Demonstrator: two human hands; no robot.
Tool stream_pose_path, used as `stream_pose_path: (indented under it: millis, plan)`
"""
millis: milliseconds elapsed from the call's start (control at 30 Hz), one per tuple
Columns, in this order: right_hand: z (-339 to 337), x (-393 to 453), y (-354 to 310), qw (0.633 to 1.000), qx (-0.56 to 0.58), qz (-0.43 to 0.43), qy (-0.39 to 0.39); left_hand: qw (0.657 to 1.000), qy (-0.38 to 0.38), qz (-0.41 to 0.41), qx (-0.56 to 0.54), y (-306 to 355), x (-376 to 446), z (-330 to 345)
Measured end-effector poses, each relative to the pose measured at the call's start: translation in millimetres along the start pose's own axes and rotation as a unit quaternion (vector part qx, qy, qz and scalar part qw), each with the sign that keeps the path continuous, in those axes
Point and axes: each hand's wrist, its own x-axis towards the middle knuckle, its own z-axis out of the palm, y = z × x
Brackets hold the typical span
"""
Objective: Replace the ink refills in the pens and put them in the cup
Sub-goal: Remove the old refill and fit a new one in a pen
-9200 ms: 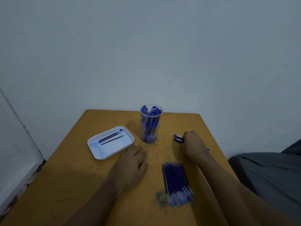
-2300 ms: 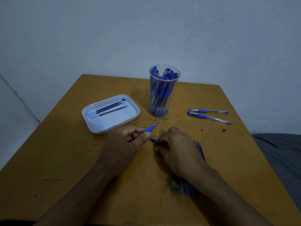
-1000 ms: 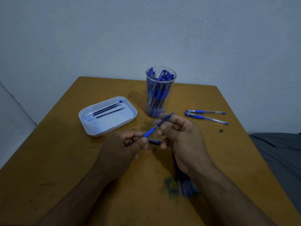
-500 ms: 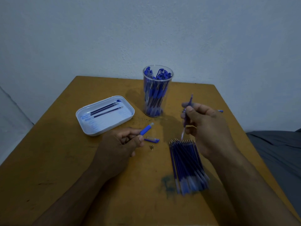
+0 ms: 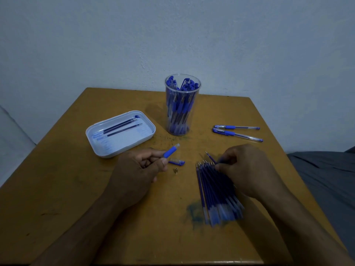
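Worktop [image 5: 76, 189] of tan wood fills the lower view, and on it we see everything the job needs. Our left hand [image 5: 134, 175] has its grip closed round a pen barrel [image 5: 171, 151], pinched between thumb and fingers, the blue sleeve and clear open end pointing up and away toward the cup [image 5: 181, 106]. Just beyond that hand lie a blue cap [image 5: 176, 162] and a small brass tip [image 5: 175, 170], both on the wood and apart from each other.

Our right hand [image 5: 247, 171] rests over the far end of the refill pile [image 5: 217, 192], a fan of blue refills with their metal points aimed away from us. Its fingers are curled on one refill [image 5: 210, 158], which sticks out at a slant above the pile's points; we think it is pinched, though the fingertips are dim and partly hidden.

The cup is clear, stands upright at the middle back of the worktop and is packed with blue pens. To its left sits a white tray [image 5: 123, 148] holding two refills [image 5: 123, 127] laid side by side along its far edge. To the cup's right, two pens [image 5: 237, 131] lie near each other, well apart from the pile. A blue ink smear [image 5: 194, 212] marks the wood beside the near end of the pile.
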Motion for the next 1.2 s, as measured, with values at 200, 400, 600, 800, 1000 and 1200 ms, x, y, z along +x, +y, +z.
stream_pose_path:
  millis: [200,400,600,800,1000,1200]
  plan:
    - [4.2,-3.6,9.6,1.000,-0.025,0.007,0.009,1.000,-0.004,-0.004,0.008,0.2,-0.2,0.1]
    - [5.5,-3.4,9.5,1.000,-0.027,0.011,0.001,1.000,-0.003,0.002,0.015,2.3,-0.3,-0.2]
    - [7.2,-2.7,9.0,0.999,-0.042,0.020,-0.013,1.000,-0.004,-0.001,0.005,3.8,-1.5,0.5]
    - [7.0,-2.5,9.1,0.999,-0.047,0.020,-0.016,1.000,-0.006,-0.005,0.003,4.2,-0.9,0.0]
    - [5.7,-3.0,9.0,0.999,-0.045,0.020,-0.018,1.000,-0.002,0.003,0.003,5.0,-1.5,0.9]
    - [5.1,-2.4,8.1,0.999,-0.044,0.016,-0.011,1.000,-0.002,0.003,0.001,4.2,-1.3,0.8]
